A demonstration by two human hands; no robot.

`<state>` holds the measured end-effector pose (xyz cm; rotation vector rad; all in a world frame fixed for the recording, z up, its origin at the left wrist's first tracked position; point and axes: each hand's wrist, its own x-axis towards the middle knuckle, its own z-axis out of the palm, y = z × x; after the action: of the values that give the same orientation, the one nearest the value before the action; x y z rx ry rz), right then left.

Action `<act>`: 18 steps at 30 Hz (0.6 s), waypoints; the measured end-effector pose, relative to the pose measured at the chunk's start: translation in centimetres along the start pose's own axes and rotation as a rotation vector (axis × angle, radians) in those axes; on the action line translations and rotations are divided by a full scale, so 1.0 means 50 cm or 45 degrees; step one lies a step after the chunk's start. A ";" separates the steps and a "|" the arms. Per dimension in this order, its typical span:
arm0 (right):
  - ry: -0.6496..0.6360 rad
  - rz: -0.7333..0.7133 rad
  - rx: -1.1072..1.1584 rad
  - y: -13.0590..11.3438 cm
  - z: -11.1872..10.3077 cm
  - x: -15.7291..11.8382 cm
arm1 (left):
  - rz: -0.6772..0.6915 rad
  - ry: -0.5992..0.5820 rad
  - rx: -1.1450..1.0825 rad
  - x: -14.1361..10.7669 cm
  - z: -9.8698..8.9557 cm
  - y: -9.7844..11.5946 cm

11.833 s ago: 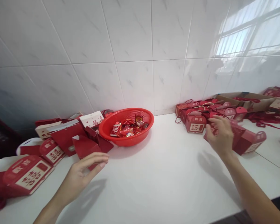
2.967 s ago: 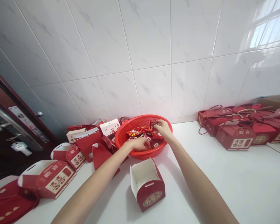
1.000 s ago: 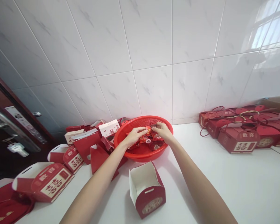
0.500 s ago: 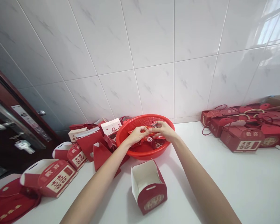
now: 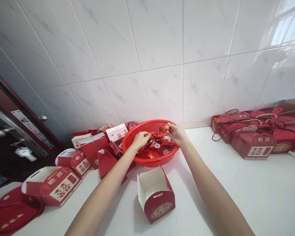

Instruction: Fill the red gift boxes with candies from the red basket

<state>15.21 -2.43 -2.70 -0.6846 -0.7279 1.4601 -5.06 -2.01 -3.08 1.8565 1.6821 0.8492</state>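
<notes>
A red plastic basket (image 5: pixel 153 161) with mesh sides holds several red-wrapped candies (image 5: pixel 155 145). My left hand (image 5: pixel 141 140) reaches over its left part, thumb and fingertips pinched together; whether a red wrapper by the fingertips is in the pinch, I cannot make out. At the right rim, my right hand (image 5: pixel 179 134) grips a small red and gold candy packet (image 5: pixel 169 127) between thumb and fingers. In front of the basket, between my forearms, stands an open red gift box (image 5: pixel 159 208) with a white inside; no contents show in it.
Folded and flat red boxes (image 5: pixel 94 149) lean left of the basket. Open red boxes (image 5: pixel 60 186) and a red bag (image 5: pixel 14 209) line the left side. Closed boxes with cord handles (image 5: pixel 253 144) crowd the right. Behind is a tiled wall (image 5: pixel 159 95); a door with keys (image 5: pixel 26 153) is at far left.
My hands have moved apart over the basket: the left slightly left, the right to the right and up with a candy packet. More of the candies shows between them. The gift box stays put.
</notes>
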 end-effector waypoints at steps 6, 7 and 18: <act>0.051 0.016 0.065 0.001 0.003 -0.001 | -0.114 0.139 0.205 0.033 -0.025 -0.009; 0.058 0.013 0.073 0.001 0.003 -0.001 | -0.122 0.130 0.238 0.041 -0.028 -0.008; 0.072 -0.003 0.141 0.009 -0.003 0.012 | -0.140 -0.075 0.537 0.061 -0.027 -0.038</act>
<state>15.02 -1.81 -3.13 -0.6369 -0.5994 1.4616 -7.21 1.19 -3.16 2.0048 2.0215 0.4107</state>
